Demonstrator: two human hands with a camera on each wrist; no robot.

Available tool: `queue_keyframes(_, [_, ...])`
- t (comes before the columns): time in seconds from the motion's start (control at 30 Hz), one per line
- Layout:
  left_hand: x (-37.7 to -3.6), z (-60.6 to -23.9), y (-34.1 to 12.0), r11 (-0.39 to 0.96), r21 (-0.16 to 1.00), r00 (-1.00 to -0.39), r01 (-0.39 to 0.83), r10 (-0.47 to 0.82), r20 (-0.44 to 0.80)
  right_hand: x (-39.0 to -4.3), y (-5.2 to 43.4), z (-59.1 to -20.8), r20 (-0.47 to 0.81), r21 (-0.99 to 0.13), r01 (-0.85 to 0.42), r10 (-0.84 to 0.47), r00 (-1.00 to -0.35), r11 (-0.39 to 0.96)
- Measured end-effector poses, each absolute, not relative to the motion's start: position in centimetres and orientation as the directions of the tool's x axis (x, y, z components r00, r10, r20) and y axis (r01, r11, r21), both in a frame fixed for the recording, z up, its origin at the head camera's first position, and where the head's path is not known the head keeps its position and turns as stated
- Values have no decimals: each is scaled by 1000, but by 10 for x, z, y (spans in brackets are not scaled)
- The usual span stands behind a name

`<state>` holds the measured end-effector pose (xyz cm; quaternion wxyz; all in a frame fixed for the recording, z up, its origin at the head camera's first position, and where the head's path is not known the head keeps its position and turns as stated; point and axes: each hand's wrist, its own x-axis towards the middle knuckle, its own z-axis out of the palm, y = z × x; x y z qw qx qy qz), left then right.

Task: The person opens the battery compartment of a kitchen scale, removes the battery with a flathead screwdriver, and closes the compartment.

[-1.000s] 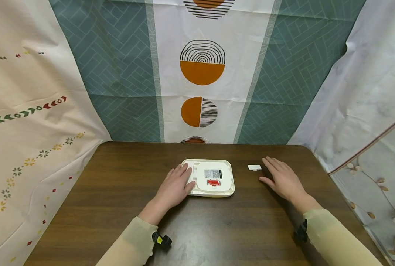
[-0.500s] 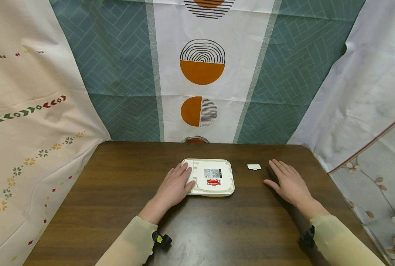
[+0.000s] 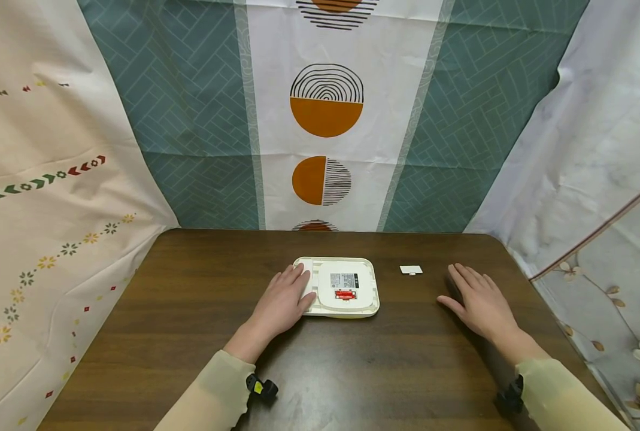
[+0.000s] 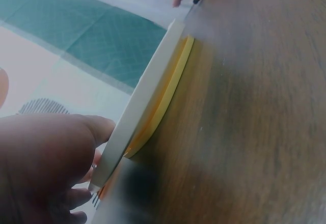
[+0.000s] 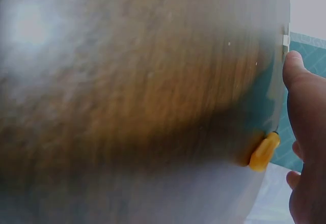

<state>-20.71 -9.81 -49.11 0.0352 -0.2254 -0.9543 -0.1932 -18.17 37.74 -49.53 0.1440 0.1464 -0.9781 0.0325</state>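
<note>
Scale (image 3: 346, 287) lies underside-up, battery bay open; cover (image 3: 411, 269) lies off to its right, not yet refitted; left hand (image 3: 283, 302) flat on the scale, right hand (image 3: 478, 302) flat on the tabletop (image 3: 190, 311), fingers straight, gripping nothing.

One flat white device (image 3: 343, 287) under the left hand's (image 3: 282, 302) fingertips. One small white cover piece (image 3: 411, 270) just beyond the right hand (image 3: 478, 302), apart from it. One brown table (image 3: 190, 335) beneath both. Two hands, two pale sleeves.

Pale yellow long sleeves (image 3: 212, 392), small black wrist-worn cameras (image 3: 261, 389), bare hands.
</note>
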Motion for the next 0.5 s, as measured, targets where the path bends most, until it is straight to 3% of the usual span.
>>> queue_keyframes(0.5, [-207, -491, -98, 822, 358, -896, 443, 416, 154, -166, 393, -492, 294, -42, -220, -199, -935, 975])
